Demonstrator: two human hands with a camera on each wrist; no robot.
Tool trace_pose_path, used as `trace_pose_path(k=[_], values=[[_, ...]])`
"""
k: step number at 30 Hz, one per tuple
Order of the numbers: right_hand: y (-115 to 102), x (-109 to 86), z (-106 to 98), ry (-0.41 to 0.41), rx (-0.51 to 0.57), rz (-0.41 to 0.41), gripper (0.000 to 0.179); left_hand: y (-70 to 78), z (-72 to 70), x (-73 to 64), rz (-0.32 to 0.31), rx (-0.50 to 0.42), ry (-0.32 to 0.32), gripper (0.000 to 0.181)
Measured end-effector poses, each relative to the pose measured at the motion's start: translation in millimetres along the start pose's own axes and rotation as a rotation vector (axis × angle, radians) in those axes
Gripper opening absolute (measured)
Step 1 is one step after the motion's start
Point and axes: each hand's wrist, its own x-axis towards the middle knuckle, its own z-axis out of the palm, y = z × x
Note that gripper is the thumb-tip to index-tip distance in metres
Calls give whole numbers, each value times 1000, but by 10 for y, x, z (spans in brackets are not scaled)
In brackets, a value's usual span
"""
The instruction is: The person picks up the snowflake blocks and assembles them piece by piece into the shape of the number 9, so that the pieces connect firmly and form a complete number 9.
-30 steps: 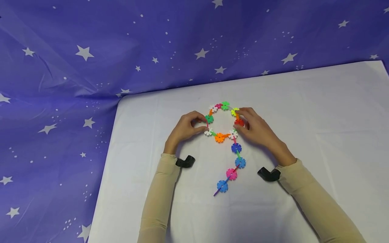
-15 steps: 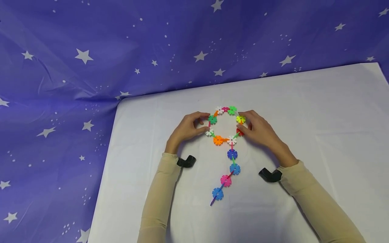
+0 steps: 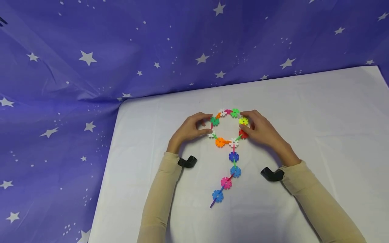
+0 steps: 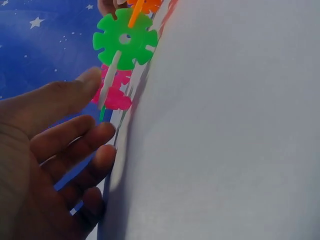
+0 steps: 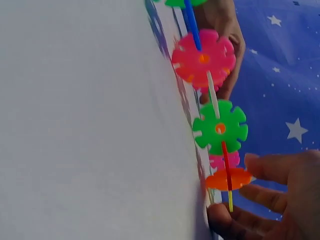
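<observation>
A chain of notched, flower-shaped interlocking plastic discs lies on the table, closed into a ring at the top with a tail. My left hand (image 3: 190, 127) holds the ring's left side, index finger at the green disc (image 3: 214, 121) and thumb on a white disc (image 3: 210, 135). On the opposite side my right hand (image 3: 262, 130) holds the ring near the yellow disc (image 3: 245, 123), its thumb overlapping the red disc (image 3: 244, 135). Down the tail runs a dark blue disc (image 3: 231, 158), then a pink disc (image 3: 224, 185). The right wrist view shows fingers at an orange disc (image 5: 220, 179).
A white cloth (image 3: 133, 141) covers the table. Behind and to the left hangs a purple star-printed backdrop (image 3: 170, 50). Small black wrist pieces (image 3: 187, 162) sit by both beige sleeves (image 3: 159, 192).
Over the last second the ring has shifted down and to the right, and the tail has slid towards the near edge. Both hands stay at the ring's sides, with only slight moves since.
</observation>
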Motion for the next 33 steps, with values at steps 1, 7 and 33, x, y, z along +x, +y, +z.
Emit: trace_pose_path(k=[1, 7, 33], values=[[9, 11, -7, -3, 8, -10, 49, -14, 1, 7, 1, 0, -5, 60], [63, 77, -41, -40, 62, -41, 48, -39, -21, 65, 6, 8, -65, 60], [112, 73, 21, -48, 67, -56, 46, -83, 2, 69, -10, -10, -54, 53]])
